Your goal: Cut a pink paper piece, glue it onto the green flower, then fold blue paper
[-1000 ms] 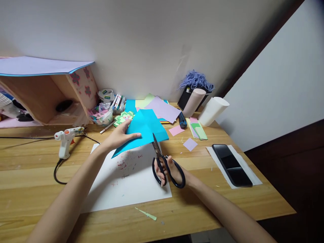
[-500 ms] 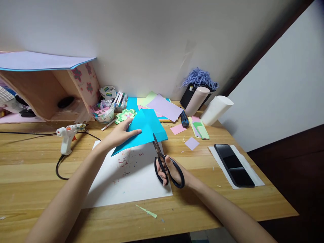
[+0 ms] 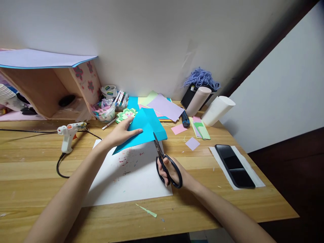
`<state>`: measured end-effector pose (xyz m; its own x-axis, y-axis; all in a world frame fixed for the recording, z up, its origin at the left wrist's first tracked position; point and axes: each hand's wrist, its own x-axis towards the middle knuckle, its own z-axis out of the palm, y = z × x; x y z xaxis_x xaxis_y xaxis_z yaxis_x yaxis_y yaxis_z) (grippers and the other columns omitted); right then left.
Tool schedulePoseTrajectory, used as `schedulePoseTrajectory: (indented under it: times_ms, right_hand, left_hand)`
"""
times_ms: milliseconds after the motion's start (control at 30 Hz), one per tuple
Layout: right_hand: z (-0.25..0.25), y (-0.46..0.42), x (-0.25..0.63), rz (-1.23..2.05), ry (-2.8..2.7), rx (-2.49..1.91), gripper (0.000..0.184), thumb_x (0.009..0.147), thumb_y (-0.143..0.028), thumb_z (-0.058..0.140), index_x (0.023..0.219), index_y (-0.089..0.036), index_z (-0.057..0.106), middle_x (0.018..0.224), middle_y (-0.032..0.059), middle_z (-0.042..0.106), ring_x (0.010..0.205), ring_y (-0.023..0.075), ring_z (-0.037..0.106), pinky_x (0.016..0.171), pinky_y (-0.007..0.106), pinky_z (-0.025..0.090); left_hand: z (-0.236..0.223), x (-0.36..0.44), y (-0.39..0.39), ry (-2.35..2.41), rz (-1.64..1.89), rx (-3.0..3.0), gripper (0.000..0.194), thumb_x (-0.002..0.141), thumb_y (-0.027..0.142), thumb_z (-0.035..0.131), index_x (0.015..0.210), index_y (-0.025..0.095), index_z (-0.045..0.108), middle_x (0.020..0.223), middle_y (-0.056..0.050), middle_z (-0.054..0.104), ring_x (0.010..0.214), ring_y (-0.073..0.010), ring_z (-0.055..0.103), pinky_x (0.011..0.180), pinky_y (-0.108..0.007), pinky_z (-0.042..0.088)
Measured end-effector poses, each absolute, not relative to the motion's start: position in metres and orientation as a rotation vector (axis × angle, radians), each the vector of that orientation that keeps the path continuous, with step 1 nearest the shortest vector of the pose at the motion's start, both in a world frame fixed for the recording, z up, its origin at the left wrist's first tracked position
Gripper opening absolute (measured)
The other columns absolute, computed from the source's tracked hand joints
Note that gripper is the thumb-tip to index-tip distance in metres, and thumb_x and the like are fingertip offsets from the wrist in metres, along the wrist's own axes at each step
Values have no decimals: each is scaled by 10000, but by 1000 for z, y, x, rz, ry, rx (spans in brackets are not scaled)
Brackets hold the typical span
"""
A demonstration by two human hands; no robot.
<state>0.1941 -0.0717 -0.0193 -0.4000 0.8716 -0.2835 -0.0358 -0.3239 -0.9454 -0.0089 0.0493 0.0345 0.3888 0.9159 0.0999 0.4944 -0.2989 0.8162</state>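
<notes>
A folded blue paper sheet (image 3: 145,130) is held just above a white sheet (image 3: 129,177) on the wooden desk (image 3: 30,168). My left hand (image 3: 121,133) grips its left side, fingers on top. My right hand (image 3: 170,172) is closed through the handles of black scissors (image 3: 163,158). Their blades meet the paper's lower edge near its right corner and look nearly shut.
A white glue gun (image 3: 67,133) with a black cord lies at the left. Markers, tape and a bowl of scraps (image 3: 103,113) sit by the wall, beside coloured papers (image 3: 165,108). A black phone (image 3: 234,165) lies right, behind it two pale rolls (image 3: 217,109) and a utility knife (image 3: 184,119).
The scissor handles have closed together and the blades have drawn shut at the blue paper's edge. My left hand keeps the paper in the same place.
</notes>
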Motion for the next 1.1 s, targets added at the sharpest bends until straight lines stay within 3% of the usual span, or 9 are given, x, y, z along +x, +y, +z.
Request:
schedulePoseTrajectory:
  times_ms: [167, 433, 733, 867, 1100]
  right_hand:
    - [-15, -72, 193, 1755, -1234, -1221, 660, 529, -824, 451, 692, -188, 376, 446, -98, 353, 308, 38, 353, 281, 156, 334]
    - [-28, -70, 192, 1833, -1199, -1113, 720, 529, -872, 313, 706, -181, 410, 441, -94, 346, 331, 44, 356, 341, 186, 388]
    - [-24, -70, 190, 1706, -1229, -1222, 643, 566, -813, 433, 710, -188, 396, 444, -98, 356, 316, 45, 362, 312, 171, 357]
    - [-20, -70, 189, 1688, -1214, -1274, 657, 519, -819, 468, 700, -191, 401, 428, -103, 339, 310, 44, 339, 294, 166, 330]
    - [-33, -67, 191, 1788, -1175, -1153, 699, 522, -859, 380, 701, -185, 414, 432, -87, 361, 332, 54, 362, 328, 188, 374]
  left_hand:
    - [37, -9, 49, 1239, 708, 1985, 628, 706, 464, 586, 1247, 174, 453, 1307, -108, 466, 1216, -287, 395, 1017, -442, 286]
    - [36, -3, 45, 1218, 625, 2026, 631, 707, 488, 581, 1239, 177, 449, 1289, -88, 487, 1180, -287, 434, 970, -384, 360]
    - [36, 0, 44, 1173, 614, 2008, 576, 716, 491, 571, 1188, 170, 491, 1210, -79, 547, 1116, -290, 486, 913, -379, 412]
    - [36, -1, 45, 1187, 617, 1978, 593, 711, 485, 577, 1209, 180, 470, 1256, -74, 518, 1143, -282, 469, 933, -376, 399]
    - [41, 1, 41, 1114, 560, 1995, 512, 717, 478, 568, 1140, 193, 522, 1172, -58, 574, 1068, -262, 519, 888, -353, 422]
